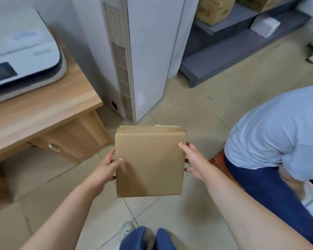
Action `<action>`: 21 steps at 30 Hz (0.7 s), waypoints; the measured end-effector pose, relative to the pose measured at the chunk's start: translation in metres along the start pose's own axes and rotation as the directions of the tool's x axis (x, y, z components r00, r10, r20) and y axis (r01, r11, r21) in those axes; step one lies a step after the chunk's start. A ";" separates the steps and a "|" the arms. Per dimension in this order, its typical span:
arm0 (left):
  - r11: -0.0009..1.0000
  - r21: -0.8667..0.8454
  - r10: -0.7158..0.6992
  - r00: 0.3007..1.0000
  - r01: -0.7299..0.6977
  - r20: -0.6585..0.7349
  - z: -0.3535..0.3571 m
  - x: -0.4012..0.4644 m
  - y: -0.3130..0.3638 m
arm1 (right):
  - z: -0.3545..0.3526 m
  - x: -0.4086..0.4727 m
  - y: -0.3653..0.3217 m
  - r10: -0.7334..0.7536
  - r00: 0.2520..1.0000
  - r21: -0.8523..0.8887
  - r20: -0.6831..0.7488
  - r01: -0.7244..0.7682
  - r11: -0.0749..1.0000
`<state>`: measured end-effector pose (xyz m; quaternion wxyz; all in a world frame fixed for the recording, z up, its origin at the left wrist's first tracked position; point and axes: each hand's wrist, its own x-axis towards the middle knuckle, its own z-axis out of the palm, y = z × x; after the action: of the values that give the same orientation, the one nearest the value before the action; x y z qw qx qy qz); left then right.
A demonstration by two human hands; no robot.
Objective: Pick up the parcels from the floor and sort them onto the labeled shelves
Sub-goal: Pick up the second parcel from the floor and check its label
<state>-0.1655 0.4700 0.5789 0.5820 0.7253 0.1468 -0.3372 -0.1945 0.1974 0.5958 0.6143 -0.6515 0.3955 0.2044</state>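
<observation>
Above the tiled floor (197,112), in the middle of the view, a plain brown parcel (149,163) is held up in the air between both hands, its broad face turned to the camera and its taped top edge tilted away. The left hand (105,170) presses the parcel's left edge, thumb laid over the front face and fingers wrapped behind; the right hand (193,159) clamps the right edge the same way, fingertips curling round the back. Each grip is closed on the parcel, and both forearms reach forward from the lower corners, elbows spread wide. To the left, a wooden tabletop (43,109) with a printer (22,49) on it juts close to the parcel's left side. Straight ahead a tall white unit (148,56) stands just beyond the parcel's top edge. To the right a second person (271,134) in a pale blue shirt crouches near the right forearm. Open floor runs between the unit and that person toward a grey shelf (229,53) carrying boxes (213,9) at upper right.
</observation>
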 end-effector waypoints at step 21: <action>0.978 -0.114 0.163 0.980 -0.175 -0.110 -0.078 -0.139 0.133 | 0.023 -0.145 -0.123 -0.321 0.947 -0.135 0.021 0.320 0.938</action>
<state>-0.1611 0.5315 0.7772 0.6440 0.7140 0.1340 -0.2400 -0.1823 0.2490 0.7795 0.5932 -0.7477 0.2697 0.1278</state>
